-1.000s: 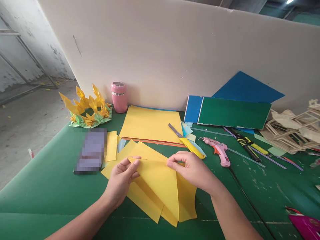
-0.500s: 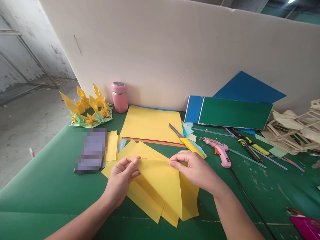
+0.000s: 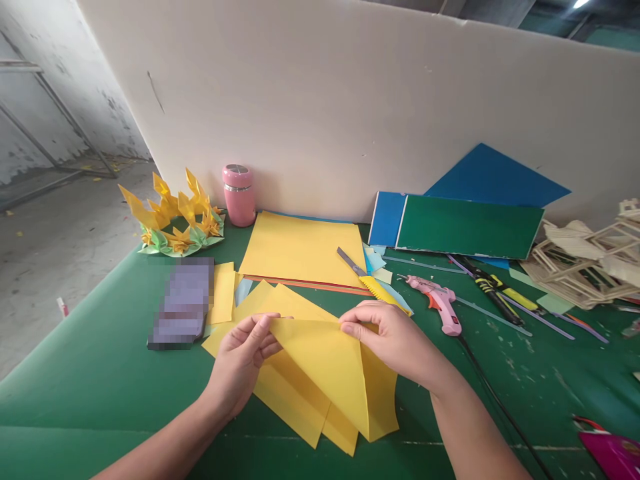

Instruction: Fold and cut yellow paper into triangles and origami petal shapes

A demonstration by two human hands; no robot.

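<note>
A folded sheet of yellow paper point(image 3: 327, 367) is raised between my two hands, its crease hanging down toward the table's front. My left hand point(image 3: 246, 357) pinches its left corner between thumb and fingers. At the upper right corner, my right hand point(image 3: 383, 337) grips the paper with thumb and forefinger. Beneath it, several loose yellow sheets point(image 3: 295, 417) lie fanned out. Just behind my right hand rests a utility knife point(image 3: 377, 288) with a yellow handle, its blade out across a stack of coloured paper point(image 3: 300, 247).
To the left are a phone point(image 3: 185, 300), a paper-flower crown point(image 3: 180, 220) and a pink flask point(image 3: 239, 197). A pink glue gun point(image 3: 443, 303) with a black cord, pliers point(image 3: 493, 290) and a wooden stick model point(image 3: 590, 260) occupy the right. A pale board point(image 3: 325, 100) stands behind.
The left corner of the folded sheet has shifted slightly right in my left hand's fingers, and its lower tip has swung a little right. Both hands stay nearly where they were.
</note>
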